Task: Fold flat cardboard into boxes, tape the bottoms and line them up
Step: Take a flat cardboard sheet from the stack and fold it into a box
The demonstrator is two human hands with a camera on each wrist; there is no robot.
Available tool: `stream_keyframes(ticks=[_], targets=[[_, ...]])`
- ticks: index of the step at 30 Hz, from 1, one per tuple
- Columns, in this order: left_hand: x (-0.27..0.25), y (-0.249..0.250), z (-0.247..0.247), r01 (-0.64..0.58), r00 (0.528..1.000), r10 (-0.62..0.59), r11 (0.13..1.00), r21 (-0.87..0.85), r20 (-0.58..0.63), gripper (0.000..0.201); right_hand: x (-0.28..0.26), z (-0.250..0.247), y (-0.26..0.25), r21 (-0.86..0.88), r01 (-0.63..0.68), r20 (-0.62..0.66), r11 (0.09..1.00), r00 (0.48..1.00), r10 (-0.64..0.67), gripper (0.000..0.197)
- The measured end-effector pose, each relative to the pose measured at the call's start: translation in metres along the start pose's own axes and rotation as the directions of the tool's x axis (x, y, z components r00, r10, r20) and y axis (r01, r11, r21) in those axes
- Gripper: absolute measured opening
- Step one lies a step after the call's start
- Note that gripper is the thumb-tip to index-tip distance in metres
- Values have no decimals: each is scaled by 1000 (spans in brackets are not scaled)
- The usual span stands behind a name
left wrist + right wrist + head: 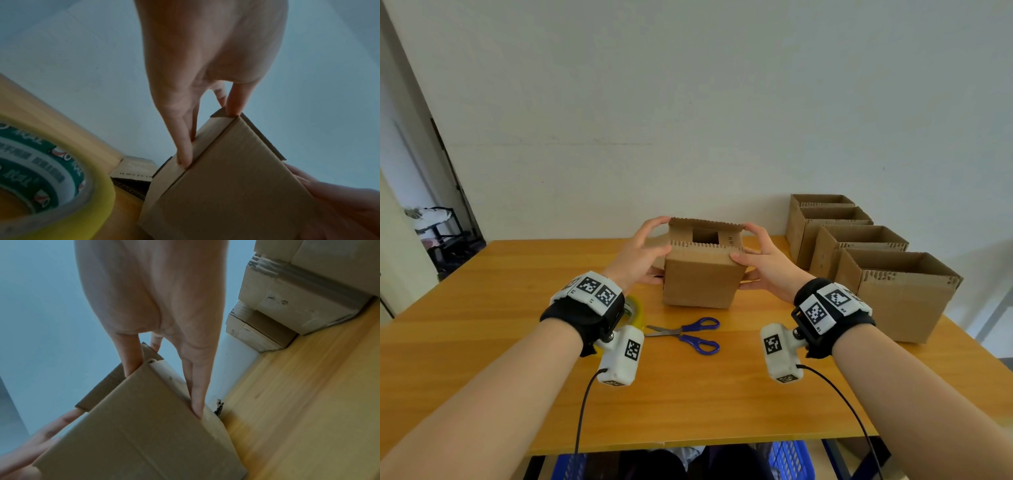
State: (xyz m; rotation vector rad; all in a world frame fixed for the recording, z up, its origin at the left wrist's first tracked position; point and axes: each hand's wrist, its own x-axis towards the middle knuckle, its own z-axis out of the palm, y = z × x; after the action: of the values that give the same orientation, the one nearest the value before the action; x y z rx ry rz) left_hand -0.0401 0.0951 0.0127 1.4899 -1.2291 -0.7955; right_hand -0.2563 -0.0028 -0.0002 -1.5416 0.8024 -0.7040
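A brown cardboard box [702, 281] stands on the wooden table [482, 359]. Its top flaps are folded inward, leaving a square gap in the middle. My left hand [654, 245] grips the box's left side, with fingers arched over the far flap and the thumb low on the near corner. My right hand [751, 246] grips the right side, thumb on the near top corner. In the left wrist view the left fingers [185, 146] press along the box [236, 178] edge. In the right wrist view the right fingers [195, 394] lie on the box [144, 434] the same way.
Several open-topped finished boxes [893, 291] stand in a row along the table's right side. A yellow tape roll [635, 308] lies under my left wrist, and blue-handled scissors [688, 334] lie in front of the box. The wall is just behind the table.
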Motion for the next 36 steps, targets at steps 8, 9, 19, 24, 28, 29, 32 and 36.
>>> stream_keyframes(ticks=[8, 9, 19, 24, 28, 29, 32, 36], targets=[[4, -9, 2, 7, 1000, -7, 1000, -2, -26, 14, 1, 2, 0, -174, 44, -19, 984, 999, -48, 25], [5, -11, 2, 12, 999, -12, 1000, -6, -35, 13, 1, 3, 0, -191, 51, -24, 980, 998, -56, 25], [4, -17, 8, 7, 990, -2, 999, 41, -139, 9, 6, 13, -1, -674, 178, -87, 717, 945, -316, 36], [7, -15, 10, 17, 984, 5, 993, 120, -177, 13, 8, 35, -6, -892, 236, 84, 386, 924, -372, 46], [8, -15, 9, 16, 984, 11, 989, 147, -180, 13, 9, 45, -7, -926, 277, 193, 256, 931, -311, 61], [8, -15, 8, 14, 985, 12, 988, 151, -174, 13, 10, 45, -6, -932, 280, 206, 231, 932, -299, 61], [6, -14, 5, -7, 986, 34, 986, 168, -160, 23, 12, 44, -5, -936, 284, 213, 211, 928, -305, 54], [-4, -19, -4, 61, 983, -19, 972, 228, -181, 31, 12, 47, -6, -926, 274, 185, 260, 929, -320, 47]])
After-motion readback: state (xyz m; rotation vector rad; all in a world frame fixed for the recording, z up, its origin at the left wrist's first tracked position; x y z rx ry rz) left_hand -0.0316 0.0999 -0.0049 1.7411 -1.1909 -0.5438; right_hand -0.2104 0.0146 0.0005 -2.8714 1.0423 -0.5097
